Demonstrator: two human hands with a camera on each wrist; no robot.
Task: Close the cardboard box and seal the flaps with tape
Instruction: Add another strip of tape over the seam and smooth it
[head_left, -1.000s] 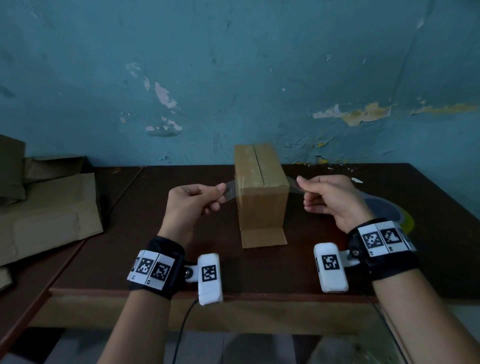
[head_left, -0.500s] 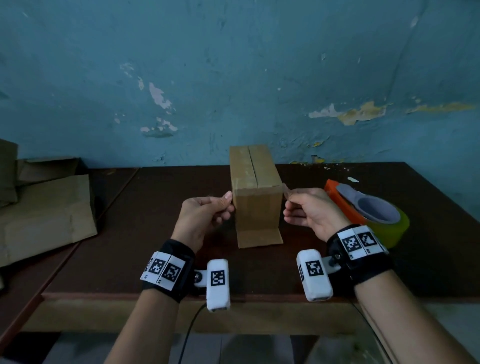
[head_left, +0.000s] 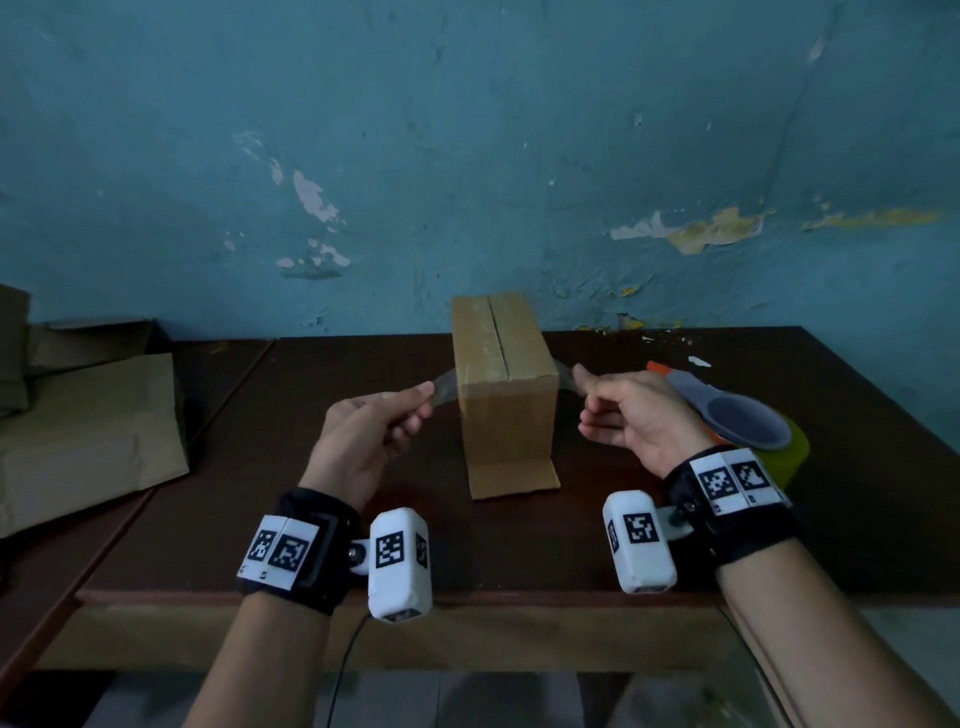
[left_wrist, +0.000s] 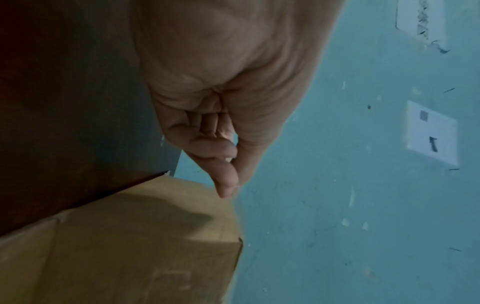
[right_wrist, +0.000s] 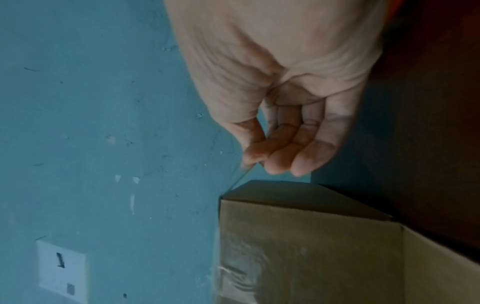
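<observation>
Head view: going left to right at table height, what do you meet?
Flattened brown cardboard pieces → left hand pinching clear tape strip → upright brown cardboard box → right hand → green-and-orange tape dispenser.

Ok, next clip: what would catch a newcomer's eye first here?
Probably the cardboard box standing upright mid-table, top flaps closed, with a clear strip of tape stretched across its near top edge. The left hand pinches one end of the strip and the right hand the other, on either side of the box. Behind the right hand lies a tape dispenser, orange and green, on the dark table.
</observation>
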